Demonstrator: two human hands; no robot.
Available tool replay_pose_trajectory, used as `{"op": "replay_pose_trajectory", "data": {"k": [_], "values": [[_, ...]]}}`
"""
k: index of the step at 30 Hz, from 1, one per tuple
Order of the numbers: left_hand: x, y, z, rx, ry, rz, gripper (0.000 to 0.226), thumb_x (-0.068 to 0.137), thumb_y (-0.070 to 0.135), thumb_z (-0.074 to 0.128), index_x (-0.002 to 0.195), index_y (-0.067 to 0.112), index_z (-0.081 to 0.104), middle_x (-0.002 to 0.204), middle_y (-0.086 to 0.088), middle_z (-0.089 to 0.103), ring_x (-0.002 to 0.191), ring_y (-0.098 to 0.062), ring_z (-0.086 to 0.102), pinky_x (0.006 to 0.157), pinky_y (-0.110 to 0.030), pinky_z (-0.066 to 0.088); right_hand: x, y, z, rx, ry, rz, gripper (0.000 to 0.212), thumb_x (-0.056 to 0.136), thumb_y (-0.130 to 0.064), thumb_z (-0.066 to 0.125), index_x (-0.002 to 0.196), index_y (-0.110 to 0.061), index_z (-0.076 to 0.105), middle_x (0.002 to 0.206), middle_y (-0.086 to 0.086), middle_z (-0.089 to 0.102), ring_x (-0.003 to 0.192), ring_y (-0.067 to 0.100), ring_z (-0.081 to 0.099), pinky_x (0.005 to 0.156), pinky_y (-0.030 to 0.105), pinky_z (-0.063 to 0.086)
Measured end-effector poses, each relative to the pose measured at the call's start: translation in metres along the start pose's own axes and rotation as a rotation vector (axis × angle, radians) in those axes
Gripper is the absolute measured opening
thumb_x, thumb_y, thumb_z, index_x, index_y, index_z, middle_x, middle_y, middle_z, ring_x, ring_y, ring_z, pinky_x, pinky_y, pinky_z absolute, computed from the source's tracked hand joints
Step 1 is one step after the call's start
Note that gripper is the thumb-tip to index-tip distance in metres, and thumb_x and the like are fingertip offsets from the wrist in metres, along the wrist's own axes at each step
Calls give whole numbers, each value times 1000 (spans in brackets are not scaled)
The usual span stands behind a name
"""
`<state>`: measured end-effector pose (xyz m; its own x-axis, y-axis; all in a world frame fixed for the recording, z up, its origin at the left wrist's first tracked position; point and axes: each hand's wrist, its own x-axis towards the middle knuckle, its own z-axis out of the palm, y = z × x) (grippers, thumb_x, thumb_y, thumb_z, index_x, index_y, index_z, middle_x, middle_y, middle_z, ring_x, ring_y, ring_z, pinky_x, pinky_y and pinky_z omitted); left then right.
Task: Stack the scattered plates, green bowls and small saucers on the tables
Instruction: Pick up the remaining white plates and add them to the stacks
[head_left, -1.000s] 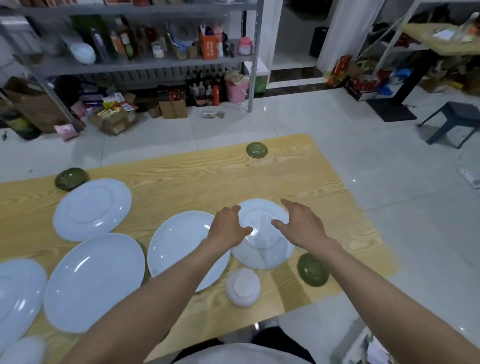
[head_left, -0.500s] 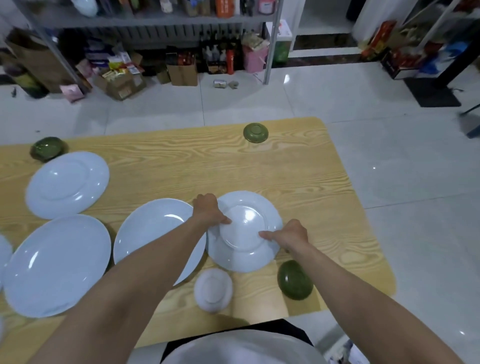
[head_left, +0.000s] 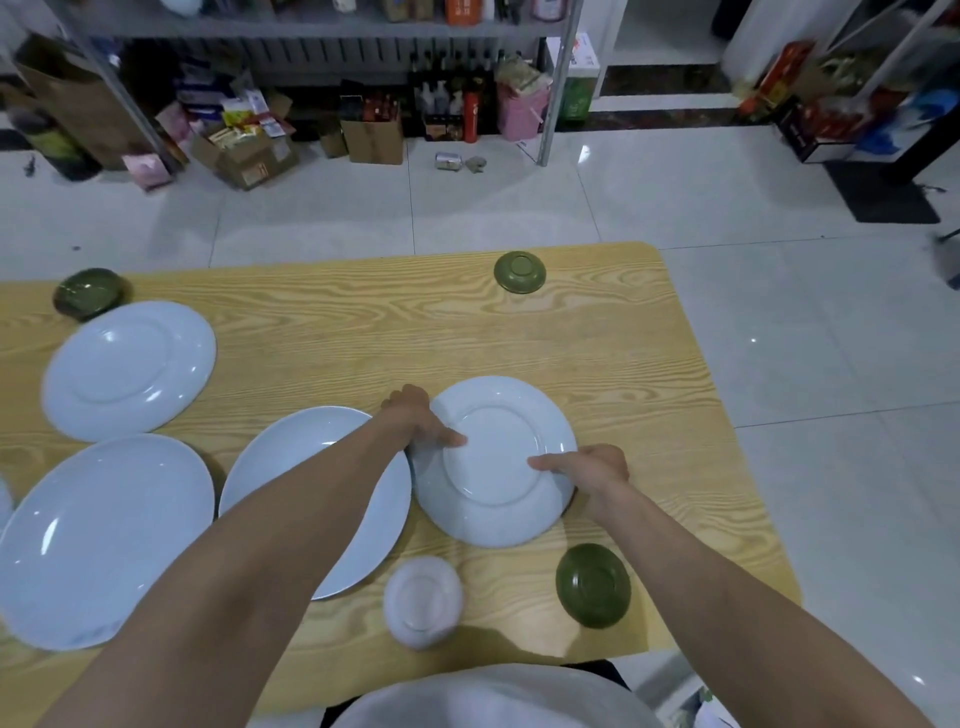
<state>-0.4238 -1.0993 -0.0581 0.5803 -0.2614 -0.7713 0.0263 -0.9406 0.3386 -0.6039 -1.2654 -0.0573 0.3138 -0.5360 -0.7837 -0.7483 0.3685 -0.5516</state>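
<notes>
An upside-down white plate (head_left: 493, 499) lies near the table's right end. My left hand (head_left: 418, 421) grips its left rim, thumb on top. My right hand (head_left: 589, 467) grips its right rim the same way. Left of it lies a second white plate (head_left: 291, 467), partly under my left forearm. Two more white plates (head_left: 127, 369) (head_left: 98, 540) lie further left. A small white saucer (head_left: 422, 600) sits upside down near the front edge. Green bowls lie upside down at the front right (head_left: 593, 584) and far edge (head_left: 519, 272); another green bowl (head_left: 88, 292) stands at the far left.
The wooden table (head_left: 363, 332) ends at the right, with white tiled floor beyond. A metal shelf rack (head_left: 558, 83) with boxes and bottles stands past the table's far edge. A sliver of another white plate (head_left: 4, 501) shows at the left border.
Both hands came down from above the plate onto its rims and closed on them. The camera tilted downward, so the table sits lower in view.
</notes>
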Motion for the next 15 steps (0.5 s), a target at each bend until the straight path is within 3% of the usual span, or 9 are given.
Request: {"op": "replay_pose_trajectory", "data": {"k": [2,4,6,9,12,15], "values": [[33,-15,3,-118,0,27,121,18,64,94,118,9,56,115,-3,64,104,-25,62,87,-42,56,2,-8,-2,18,-2,-48,62,47,-14,98,93,-5,58,99,8,68,85,22,66,72,40,59],[56,-23,7,-188,29,76,125,11,67,92,116,9,57,113,-4,66,101,-24,64,84,-43,58,3,-18,-5,28,11,-88,74,47,-13,97,106,-6,53,106,8,64,91,24,65,72,42,59],[20,-7,-2,-197,73,137,110,24,65,93,110,8,57,111,-4,64,100,-23,63,83,-43,57,1,-29,-8,60,31,-126,75,51,-8,94,111,-9,50,108,6,63,93,25,65,67,37,56],[-24,13,-11,-252,181,192,70,58,36,93,109,10,52,111,-1,56,103,-22,55,86,-37,50,-1,-42,-11,125,41,-217,71,54,-1,91,112,-13,52,105,5,65,92,25,66,63,31,51],[-31,20,-16,-318,240,243,62,63,25,91,111,11,54,108,-3,57,100,-23,55,82,-36,49,-7,-51,-14,168,59,-315,64,56,3,88,110,-13,56,100,4,65,85,23,64,61,29,48],[-36,25,-22,-396,256,288,56,65,29,87,113,17,60,106,-3,63,97,-23,60,82,-36,51,-15,-57,-23,184,61,-395,54,54,4,87,96,-12,58,94,3,64,81,21,62,63,30,49]]}}
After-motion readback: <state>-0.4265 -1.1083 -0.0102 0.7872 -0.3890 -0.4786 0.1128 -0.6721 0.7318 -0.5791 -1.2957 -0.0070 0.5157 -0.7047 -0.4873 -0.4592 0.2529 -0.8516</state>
